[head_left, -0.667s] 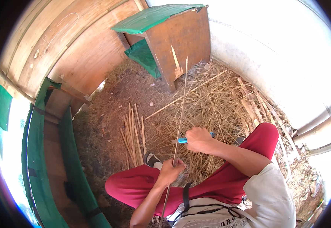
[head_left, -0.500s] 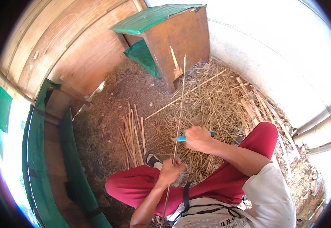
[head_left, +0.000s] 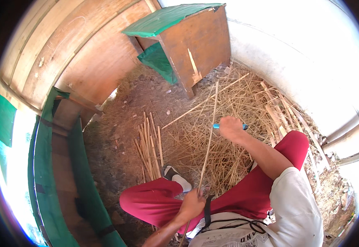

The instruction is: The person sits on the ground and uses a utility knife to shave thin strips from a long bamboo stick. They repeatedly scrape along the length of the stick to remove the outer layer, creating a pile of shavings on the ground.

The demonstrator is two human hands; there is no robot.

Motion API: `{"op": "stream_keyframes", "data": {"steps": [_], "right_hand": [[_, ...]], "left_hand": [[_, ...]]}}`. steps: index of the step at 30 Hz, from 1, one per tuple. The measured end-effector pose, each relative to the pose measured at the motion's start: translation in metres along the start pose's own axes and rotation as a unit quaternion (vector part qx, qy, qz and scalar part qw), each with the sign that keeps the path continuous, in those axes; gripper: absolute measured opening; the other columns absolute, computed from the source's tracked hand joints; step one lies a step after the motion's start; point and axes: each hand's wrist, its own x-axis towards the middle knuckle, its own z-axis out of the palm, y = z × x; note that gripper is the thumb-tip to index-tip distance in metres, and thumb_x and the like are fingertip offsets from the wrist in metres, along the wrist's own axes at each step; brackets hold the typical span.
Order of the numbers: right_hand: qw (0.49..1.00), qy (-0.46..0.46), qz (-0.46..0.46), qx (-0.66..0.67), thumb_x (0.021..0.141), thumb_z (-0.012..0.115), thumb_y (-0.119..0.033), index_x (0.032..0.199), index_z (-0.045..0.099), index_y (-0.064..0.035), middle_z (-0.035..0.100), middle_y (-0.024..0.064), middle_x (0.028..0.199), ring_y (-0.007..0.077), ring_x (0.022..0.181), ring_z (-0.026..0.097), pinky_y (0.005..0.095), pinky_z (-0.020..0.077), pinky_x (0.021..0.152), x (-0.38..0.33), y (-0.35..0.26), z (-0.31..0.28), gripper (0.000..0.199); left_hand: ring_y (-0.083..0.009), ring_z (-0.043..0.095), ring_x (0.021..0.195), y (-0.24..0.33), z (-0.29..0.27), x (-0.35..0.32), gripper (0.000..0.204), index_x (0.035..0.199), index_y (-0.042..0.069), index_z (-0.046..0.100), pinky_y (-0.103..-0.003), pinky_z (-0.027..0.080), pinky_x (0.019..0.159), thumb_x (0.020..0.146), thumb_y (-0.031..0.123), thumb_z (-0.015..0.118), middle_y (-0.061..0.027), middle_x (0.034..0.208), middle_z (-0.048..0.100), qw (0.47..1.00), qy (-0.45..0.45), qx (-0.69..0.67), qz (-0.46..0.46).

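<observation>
Left hand (head_left: 192, 204) holding strip (head_left: 210, 142), right hand (head_left: 231, 129) cutter (head_left: 216, 126), green sheet (head_left: 159, 61) apparently inside cabinet (head_left: 210, 45)

Item 1: pale shirt (head_left: 297, 206), worn; short fragment of dark capital lettering (head_left: 250, 238) printed on its front, below and to the right of the left hand (head_left: 192, 204), with a grey printed design next to it, both near the lower edge of view. Item 2: wooden wall (head_left: 101, 53), well beyond and left of the right hand (head_left: 232, 128); faint pale looped line marked on its surface.
</observation>
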Motion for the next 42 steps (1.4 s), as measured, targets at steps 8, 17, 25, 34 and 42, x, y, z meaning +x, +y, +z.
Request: {"op": "stream_keyframes", "data": {"steps": [8,17,25,34,42], "right_hand": [[0.994,0.082,0.066,0.033,0.08,0.06,-0.009,0.091,0.068,0.0069,0.067,0.0267,0.095,0.039,0.092,0.069,0.0474,0.0566,0.076,0.041,0.043,0.029,0.022],[0.993,0.083,0.076,0.043,0.079,0.062,-0.012,0.091,0.067,0.0042,0.067,0.0221,0.089,0.0353,0.077,0.069,0.0423,0.0577,0.066,0.053,0.058,0.042,0.02],[0.985,-0.134,-0.049,0.1,0.086,0.06,-0.01,0.091,0.065,-0.0028,0.049,0.007,0.069,0.0106,0.055,0.043,0.024,0.0367,0.04,-0.021,-0.07,-0.01,0.011],[0.988,-0.08,-0.126,0.045,0.076,0.067,-0.013,0.08,0.069,0.0032,0.067,0.0232,0.083,0.0376,0.078,0.069,0.0455,0.0565,0.068,-0.068,-0.056,0.009,0.017],[0.993,-0.04,-0.109,0.032,0.078,0.064,-0.011,0.077,0.067,0.0032,0.066,0.0213,0.081,0.0361,0.074,0.068,0.0455,0.055,0.064,-0.056,-0.051,0.008,0.015]], "left_hand": [[-0.0355,0.055,0.059,-0.045,-0.015,-0.088,0.014,0.083,0.0,0.052,-0.044,0.045,0.06,0.081,0.013,0.058,-0.0191,0.065,0.055,0.996,-0.068,0.04,-0.043],[-0.0253,0.051,0.057,-0.083,-0.054,-0.16,0.017,0.08,0.001,0.05,-0.04,0.043,0.056,0.081,0.014,0.061,-0.0144,0.062,0.051,0.987,-0.001,0.039,-0.153],[-0.0157,0.048,0.056,-0.058,-0.043,-0.084,0.022,0.078,0.002,0.049,-0.035,0.042,0.054,0.083,0.017,0.065,-0.0102,0.06,0.05,0.993,0.05,-0.037,-0.1],[-0.0141,0.045,0.057,-0.023,-0.01,0.011,0.023,0.075,0.003,0.046,-0.034,0.04,0.053,0.081,0.015,0.065,-0.0074,0.059,0.047,0.998,0.05,-0.049,0.013],[-0.0272,0.055,0.063,-0.012,-0.009,-0.003,0.016,0.079,0.001,0.047,-0.041,0.044,0.062,0.08,0.013,0.059,-0.0152,0.065,0.053,0.999,0.025,0.017,-0.02]]}}
